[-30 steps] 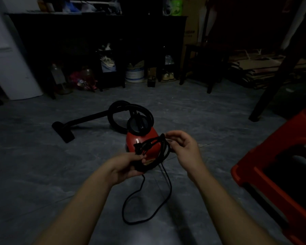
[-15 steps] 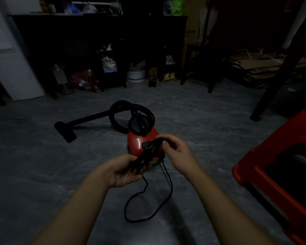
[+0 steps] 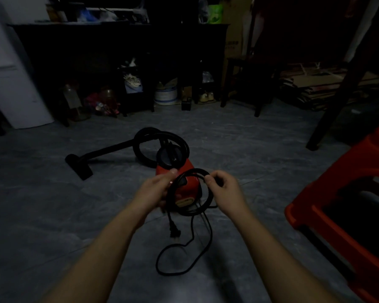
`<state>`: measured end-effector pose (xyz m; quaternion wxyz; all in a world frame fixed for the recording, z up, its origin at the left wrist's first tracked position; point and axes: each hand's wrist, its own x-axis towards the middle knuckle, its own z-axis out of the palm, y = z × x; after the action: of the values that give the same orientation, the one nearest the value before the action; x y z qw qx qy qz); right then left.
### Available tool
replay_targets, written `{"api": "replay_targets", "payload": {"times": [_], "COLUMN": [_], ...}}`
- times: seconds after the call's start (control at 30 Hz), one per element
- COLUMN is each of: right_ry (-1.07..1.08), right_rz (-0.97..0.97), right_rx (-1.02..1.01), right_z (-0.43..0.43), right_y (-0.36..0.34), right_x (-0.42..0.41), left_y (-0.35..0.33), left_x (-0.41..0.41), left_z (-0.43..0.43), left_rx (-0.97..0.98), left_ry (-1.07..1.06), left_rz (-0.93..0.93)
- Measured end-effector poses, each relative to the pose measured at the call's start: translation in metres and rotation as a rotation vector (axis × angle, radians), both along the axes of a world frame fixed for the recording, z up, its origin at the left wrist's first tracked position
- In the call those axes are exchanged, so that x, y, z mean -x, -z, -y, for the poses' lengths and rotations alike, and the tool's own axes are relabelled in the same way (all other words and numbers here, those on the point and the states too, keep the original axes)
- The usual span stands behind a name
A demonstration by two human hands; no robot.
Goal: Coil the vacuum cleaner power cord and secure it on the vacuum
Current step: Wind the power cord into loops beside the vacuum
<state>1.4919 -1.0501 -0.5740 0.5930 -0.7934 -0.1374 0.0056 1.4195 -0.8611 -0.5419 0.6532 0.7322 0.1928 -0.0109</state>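
- The left hand [image 3: 155, 191] is gripping one side of the power cord [image 3: 195, 170] loop and the right hand [image 3: 223, 189] is pinching the other, just in front of the vacuum [image 3: 190, 185]
- Coiling is apparently underway: the plug [image 3: 175, 231] is dangling and the slack [image 3: 179, 273] is trailing short of the vacuum
- The next move is probably calling for gathering that slack into loops

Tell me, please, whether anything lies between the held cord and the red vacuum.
Nothing visible does. The left hand and right hand hold the cord loop just in front of the vacuum; its slack lies on the floor.

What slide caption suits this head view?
Left hand and right hand hold a power cord loop near the red vacuum.
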Motion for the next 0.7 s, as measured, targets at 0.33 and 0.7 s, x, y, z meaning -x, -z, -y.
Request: {"api": "replay_targets", "payload": {"times": [0.33, 0.7], "right_ry": [0.049, 0.026], "right_rz": [0.01, 0.021], "right_rx": [0.061, 0.06], "right_z": [0.004, 0.01], "right_y": [0.0, -0.002], "right_x": [-0.002, -0.001], "left_y": [-0.008, 0.001], "left_x": [0.004, -0.004], "left_z": [0.009, 0.01], "left_rx": [-0.29, -0.599], "left_ry": [0.088, 0.184], "left_rz": [0.252, 0.176]}}
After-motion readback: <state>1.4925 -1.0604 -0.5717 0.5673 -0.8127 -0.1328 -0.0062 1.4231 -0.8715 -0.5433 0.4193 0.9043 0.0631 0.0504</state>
